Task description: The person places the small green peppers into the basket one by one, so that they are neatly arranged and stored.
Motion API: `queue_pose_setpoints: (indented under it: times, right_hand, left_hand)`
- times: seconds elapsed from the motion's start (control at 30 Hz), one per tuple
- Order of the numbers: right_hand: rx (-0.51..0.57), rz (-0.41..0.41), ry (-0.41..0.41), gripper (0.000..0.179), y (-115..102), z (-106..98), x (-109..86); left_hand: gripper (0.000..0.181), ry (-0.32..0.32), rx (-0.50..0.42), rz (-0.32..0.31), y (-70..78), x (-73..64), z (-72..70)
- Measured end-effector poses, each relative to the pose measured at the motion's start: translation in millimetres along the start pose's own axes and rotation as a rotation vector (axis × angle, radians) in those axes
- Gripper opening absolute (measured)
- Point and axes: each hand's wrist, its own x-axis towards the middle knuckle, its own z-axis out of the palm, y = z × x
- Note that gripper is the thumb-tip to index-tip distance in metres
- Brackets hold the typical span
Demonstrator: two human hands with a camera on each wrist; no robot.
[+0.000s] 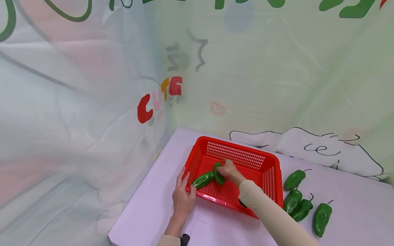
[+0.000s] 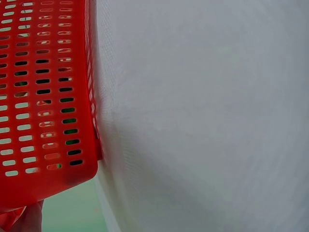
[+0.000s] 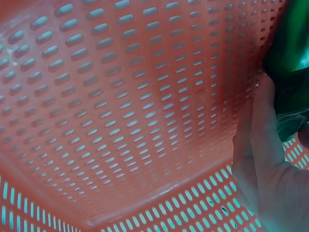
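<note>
A red plastic basket (image 1: 272, 177) with slotted walls stands on the table. Inside it, my right hand (image 1: 229, 170) holds a green pepper (image 1: 219, 173) between fingers and thumb, low over the basket floor. Close up in the right wrist view, the fingers lie along that glossy pepper (image 3: 294, 53). A second green pepper (image 1: 203, 180) lies in the basket's front left corner, its inner end near the held one. At that same corner, my left hand (image 1: 183, 198) grips the rim. The left wrist view mostly shows the basket's outer wall (image 2: 48, 106), with a bit of finger at the bottom.
Several green peppers lie on the table right of the basket, among them a rear one (image 1: 294, 179) and one farther right (image 1: 322, 218). A pale cloth covers the table (image 1: 147, 205). Printed hanging sheets (image 1: 277, 85) close off the back and left sides.
</note>
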Motion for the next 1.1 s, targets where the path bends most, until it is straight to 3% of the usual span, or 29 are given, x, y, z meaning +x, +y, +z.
queue_pose_setpoints:
  times: [0.23, 0.6, 1.1]
  right_hand:
    - [-0.013, 0.015, 0.019, 0.056, 5, 4, 6.7]
    - [0.016, -0.040, 0.073, 0.051, 6, 9, 10.2]
    - [-0.011, 0.044, 0.078, 0.061, 5, -19, -4.7]
  left_hand:
    - [0.055, 0.010, 0.010, 0.022, -3.1, -0.5, 1.4]
    - [0.053, 0.032, 0.015, 0.042, -3.6, 1.1, 2.9]
    - [0.055, 0.019, -0.015, 0.023, 2.1, 2.1, 1.2]
